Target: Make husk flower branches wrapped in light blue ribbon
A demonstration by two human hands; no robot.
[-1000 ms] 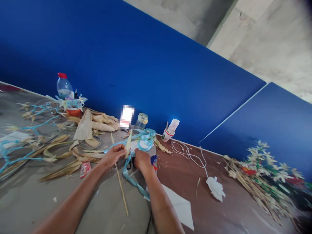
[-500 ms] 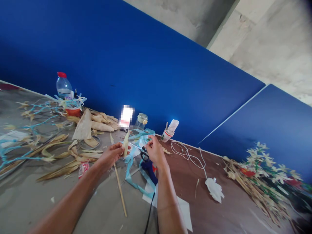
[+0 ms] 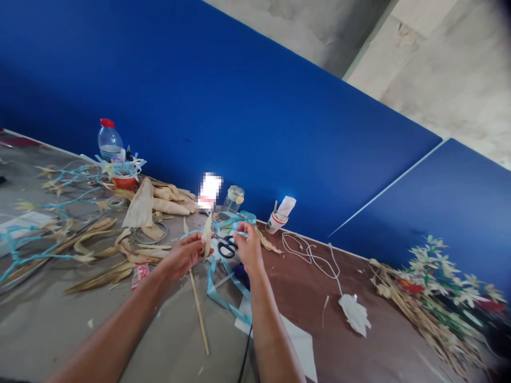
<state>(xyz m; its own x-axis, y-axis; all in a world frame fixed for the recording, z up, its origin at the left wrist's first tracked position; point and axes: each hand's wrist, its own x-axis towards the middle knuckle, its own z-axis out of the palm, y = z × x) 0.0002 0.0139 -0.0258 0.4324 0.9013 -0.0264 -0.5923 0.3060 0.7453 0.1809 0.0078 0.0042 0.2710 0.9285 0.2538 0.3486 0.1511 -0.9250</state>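
Observation:
My left hand is closed around a pale dried husk leaf on a thin wooden stick that slants down toward me. My right hand grips black-handled scissors, their blades pointing left at the leaf. Light blue ribbon loops under and behind both hands and trails onto the table.
Dried husks, blue-wrapped stems, a red-capped bottle, a glass jar and a paper cup line the blue wall. A white cord, a white husk flower, white paper and a flower bunch lie right.
My right hand rose from the table beside the ribbon, came up holding the scissors, and brought them toward the leaf in my left hand. My left hand stayed nearly still.

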